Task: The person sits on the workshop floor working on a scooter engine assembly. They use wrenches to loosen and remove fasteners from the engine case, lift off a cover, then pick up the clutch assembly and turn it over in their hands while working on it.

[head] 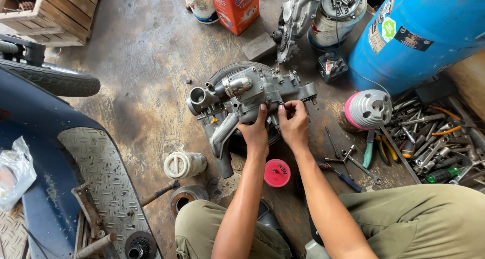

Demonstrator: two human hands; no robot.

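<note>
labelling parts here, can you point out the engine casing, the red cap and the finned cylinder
engine casing (252, 89), head view, on its grey metal top
red cap (277, 172), head view, middle of its round top
finned cylinder (371, 109), head view, its pale end face

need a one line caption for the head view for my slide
Both hands, left hand and right hand, rest on a grey engine casing on a stained workshop floor, scattered tools alongside.

Stained, perhaps oily, concrete floor (146, 62)
</note>
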